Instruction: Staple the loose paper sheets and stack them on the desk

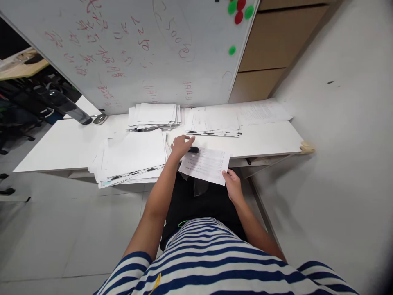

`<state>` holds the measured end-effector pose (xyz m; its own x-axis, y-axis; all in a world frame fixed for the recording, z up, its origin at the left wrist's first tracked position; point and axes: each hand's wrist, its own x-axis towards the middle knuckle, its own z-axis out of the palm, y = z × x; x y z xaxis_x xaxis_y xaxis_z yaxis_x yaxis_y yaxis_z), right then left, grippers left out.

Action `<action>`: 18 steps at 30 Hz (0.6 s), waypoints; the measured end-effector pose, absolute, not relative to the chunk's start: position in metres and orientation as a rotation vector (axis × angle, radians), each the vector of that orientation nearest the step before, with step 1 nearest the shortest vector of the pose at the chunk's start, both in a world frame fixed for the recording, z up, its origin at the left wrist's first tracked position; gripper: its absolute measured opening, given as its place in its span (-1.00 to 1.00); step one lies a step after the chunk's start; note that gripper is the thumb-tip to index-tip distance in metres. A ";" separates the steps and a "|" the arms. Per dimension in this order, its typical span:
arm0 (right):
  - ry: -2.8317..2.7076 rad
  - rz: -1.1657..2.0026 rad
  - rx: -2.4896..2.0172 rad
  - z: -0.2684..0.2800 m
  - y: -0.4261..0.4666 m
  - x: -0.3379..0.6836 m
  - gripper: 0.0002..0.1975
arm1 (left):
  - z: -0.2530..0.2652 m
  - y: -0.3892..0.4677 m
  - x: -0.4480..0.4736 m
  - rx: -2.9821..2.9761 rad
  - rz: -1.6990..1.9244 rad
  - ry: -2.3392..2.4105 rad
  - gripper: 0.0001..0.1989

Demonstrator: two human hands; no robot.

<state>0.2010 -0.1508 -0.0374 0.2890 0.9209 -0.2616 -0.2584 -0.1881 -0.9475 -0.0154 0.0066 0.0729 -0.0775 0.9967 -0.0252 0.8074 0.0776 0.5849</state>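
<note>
The printed sheet [205,165] is at twelve o'clock from the torso, reaching over the near edge of the white desk [267,141], its long axis running roughly from ten to four. The right hand [232,183] pinches its four-o'clock corner between thumb and fingers, so the paper stretches away toward ten from there. The left hand [181,144] hangs off the sheet's ten-o'clock end, fingers and thumb loosely spread; it is the nearer one to a small black object [194,150], just toward four o'clock from it, though whether they touch I cannot tell. The sheet's print is too small to read. On the whiteboard [208,49], toward eleven, red handwriting gives "500" and "6月12日"; no brand is legible.
</note>
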 end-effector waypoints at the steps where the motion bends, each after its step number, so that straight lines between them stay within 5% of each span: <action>1: -0.675 1.218 -1.341 -0.035 -0.151 0.203 -0.55 | 0.074 0.014 -0.006 1.806 0.635 1.954 -0.59; 7: -0.671 1.163 -1.365 -0.036 -0.150 0.204 -0.53 | 0.044 0.036 0.038 2.088 0.791 1.875 -0.78; 18: -0.763 1.180 -1.425 -0.049 -0.152 0.206 -0.52 | 0.030 0.036 0.038 2.128 0.915 1.799 -0.78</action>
